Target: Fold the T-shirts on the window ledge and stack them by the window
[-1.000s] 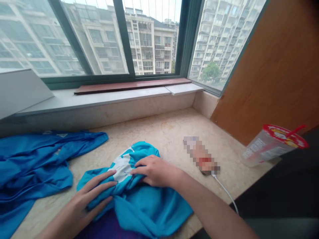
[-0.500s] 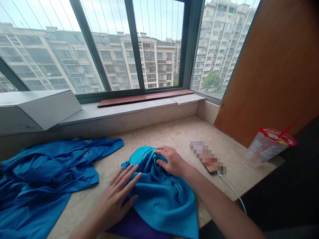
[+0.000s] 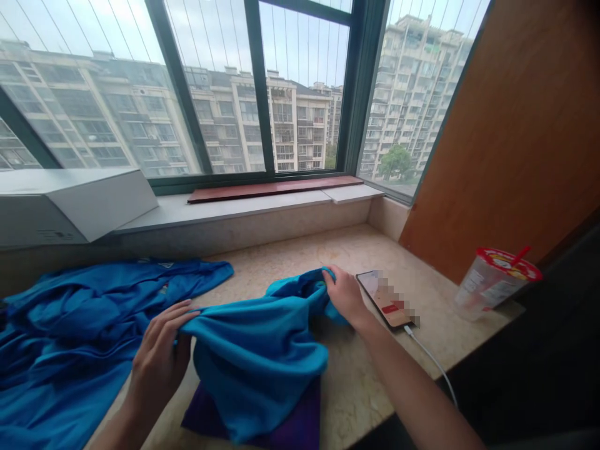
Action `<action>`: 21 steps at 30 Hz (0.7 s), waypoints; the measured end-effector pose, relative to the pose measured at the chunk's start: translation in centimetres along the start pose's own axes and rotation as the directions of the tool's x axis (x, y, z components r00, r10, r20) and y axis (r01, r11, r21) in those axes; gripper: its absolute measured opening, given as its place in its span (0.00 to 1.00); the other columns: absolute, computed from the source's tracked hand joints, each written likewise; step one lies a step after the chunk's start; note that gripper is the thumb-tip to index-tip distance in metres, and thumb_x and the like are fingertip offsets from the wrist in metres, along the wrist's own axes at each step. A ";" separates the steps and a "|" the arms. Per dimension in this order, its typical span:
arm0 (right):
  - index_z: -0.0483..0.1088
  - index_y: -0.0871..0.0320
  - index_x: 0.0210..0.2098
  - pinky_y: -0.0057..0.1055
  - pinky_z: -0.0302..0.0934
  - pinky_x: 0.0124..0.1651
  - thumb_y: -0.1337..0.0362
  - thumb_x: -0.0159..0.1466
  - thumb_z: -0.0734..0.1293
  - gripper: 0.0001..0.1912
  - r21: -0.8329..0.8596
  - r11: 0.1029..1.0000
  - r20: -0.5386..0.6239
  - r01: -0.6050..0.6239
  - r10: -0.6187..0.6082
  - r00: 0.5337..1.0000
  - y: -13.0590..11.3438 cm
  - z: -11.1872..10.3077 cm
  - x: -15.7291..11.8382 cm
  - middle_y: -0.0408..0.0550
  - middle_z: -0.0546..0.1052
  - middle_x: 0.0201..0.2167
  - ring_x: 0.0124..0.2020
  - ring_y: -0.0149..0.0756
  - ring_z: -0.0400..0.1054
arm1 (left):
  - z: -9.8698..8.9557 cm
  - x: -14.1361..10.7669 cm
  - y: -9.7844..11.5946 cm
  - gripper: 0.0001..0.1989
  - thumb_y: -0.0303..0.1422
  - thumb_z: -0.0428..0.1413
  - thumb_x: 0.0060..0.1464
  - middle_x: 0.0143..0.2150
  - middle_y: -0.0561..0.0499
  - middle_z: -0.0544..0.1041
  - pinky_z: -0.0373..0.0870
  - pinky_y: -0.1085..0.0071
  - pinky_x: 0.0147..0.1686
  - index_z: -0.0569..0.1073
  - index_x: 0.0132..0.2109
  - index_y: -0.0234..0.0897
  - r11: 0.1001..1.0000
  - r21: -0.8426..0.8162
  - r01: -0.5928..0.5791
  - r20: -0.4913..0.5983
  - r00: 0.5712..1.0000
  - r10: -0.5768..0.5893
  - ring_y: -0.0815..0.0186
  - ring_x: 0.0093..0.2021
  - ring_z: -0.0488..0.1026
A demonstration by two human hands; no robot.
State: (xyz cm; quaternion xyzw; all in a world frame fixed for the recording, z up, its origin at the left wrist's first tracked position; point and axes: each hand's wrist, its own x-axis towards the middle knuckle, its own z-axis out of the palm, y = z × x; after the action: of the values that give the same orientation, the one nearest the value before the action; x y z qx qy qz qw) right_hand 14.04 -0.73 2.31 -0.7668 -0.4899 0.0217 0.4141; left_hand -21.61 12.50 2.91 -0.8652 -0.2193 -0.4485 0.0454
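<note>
A light blue cloth (image 3: pixel 257 350) is stretched between my two hands, partly lifted, its lower part hanging over a folded purple cloth (image 3: pixel 300 415). My left hand (image 3: pixel 164 347) pinches the cloth's left corner, fingers closed over its edge. At the upper right end, my right hand (image 3: pixel 345 294) grips the cloth between thumb and fingers. Darker blue clothing (image 3: pixel 94 325) lies crumpled on the stone counter (image 3: pixel 356 387) to the left of my left hand.
A phone (image 3: pixel 387 300) with a white cable (image 3: pixel 434 359) lies right of my right hand. Farther right stands a red-lidded plastic cup (image 3: pixel 492 284) near the counter edge. A white box (image 3: pixel 94 206) and a red board (image 3: pixel 276 187) rest on the windowsill.
Both hands have closed on the light blue cloth and moved apart, the left leftward, the right slightly rightward. The cloth has been raised and spread, showing more of the purple cloth.
</note>
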 end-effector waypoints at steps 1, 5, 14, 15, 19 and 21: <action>0.75 0.59 0.55 0.43 0.65 0.58 0.64 0.73 0.59 0.17 -0.066 0.998 -0.029 0.004 -0.006 1.000 0.4 0.1 0.2 0.58 0.79 0.52 0.54 0.48 0.73 | 0.1 -0.1 -0.3 0.11 0.29 0.51 0.65 0.54 0.41 0.77 0.72 0.53 0.59 0.73 0.52 0.40 0.997 0.033 0.069 -0.011 0.998 -0.069 0.51 0.58 0.75; 0.67 0.56 0.65 0.48 0.57 0.67 0.61 0.69 0.65 0.25 -0.080 0.960 0.130 0.267 -0.256 0.958 1.0 1.7 -0.2 0.57 0.71 0.64 0.65 0.48 0.63 | 1.5 -1.0 -0.9 0.12 0.33 0.48 0.61 0.51 0.42 0.80 0.76 0.59 0.51 0.74 0.47 0.39 0.968 0.036 0.249 0.096 0.963 -0.251 0.53 0.52 0.79; 0.78 0.58 0.44 0.41 0.67 0.49 0.64 0.67 0.60 0.15 -0.084 0.993 0.243 0.079 -0.057 0.968 2.1 2.4 0.0 0.56 0.82 0.41 0.45 0.48 0.77 | -0.1 1.1 1.4 0.14 0.43 0.50 0.58 0.26 0.55 0.73 0.68 0.69 0.30 0.72 0.43 0.38 0.444 -0.410 0.797 0.163 0.542 -0.824 0.61 0.28 0.72; 0.77 0.59 0.42 0.40 0.68 0.47 0.63 0.67 0.60 0.15 -0.020 1.000 0.156 -0.004 0.007 0.988 2.2 2.4 0.2 0.56 0.82 0.38 0.42 0.48 0.77 | -0.7 1.5 2.1 0.17 0.42 0.50 0.58 0.28 0.55 0.73 0.68 0.70 0.29 0.72 0.48 0.37 0.316 -0.520 0.793 0.201 0.474 -0.858 0.63 0.28 0.71; 0.76 0.59 0.40 0.38 0.71 0.40 0.53 0.66 0.63 0.16 0.404 0.913 0.010 -0.056 0.056 0.998 -1.6 3.1 -1.1 0.53 0.82 0.33 0.36 0.48 0.77 | -2.6 1.3 6.3 0.40 0.42 0.58 0.55 0.38 0.52 0.77 0.70 0.72 0.31 0.54 0.72 0.42 0.008 -0.655 0.756 0.556 0.489 -0.672 0.66 0.31 0.73; 0.75 0.57 0.44 0.38 0.73 0.43 0.53 0.67 0.63 0.16 0.537 0.837 0.022 0.104 -0.137 0.990 -6.2 3.4 -3.4 0.52 0.82 0.37 0.40 0.47 0.78 | -3.0 0.0 8.3 0.54 0.38 0.66 0.47 0.51 0.48 0.77 0.71 0.71 0.32 0.46 0.75 0.50 0.044 -0.618 0.785 0.686 0.565 -0.457 0.66 0.34 0.75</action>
State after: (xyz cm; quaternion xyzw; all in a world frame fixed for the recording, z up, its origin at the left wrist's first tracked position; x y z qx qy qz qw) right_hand 6.23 -0.13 2.93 -0.5879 -0.5237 0.1538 0.5970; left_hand -20.38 4.17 5.72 -0.6075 -0.3034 -0.3205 -0.6605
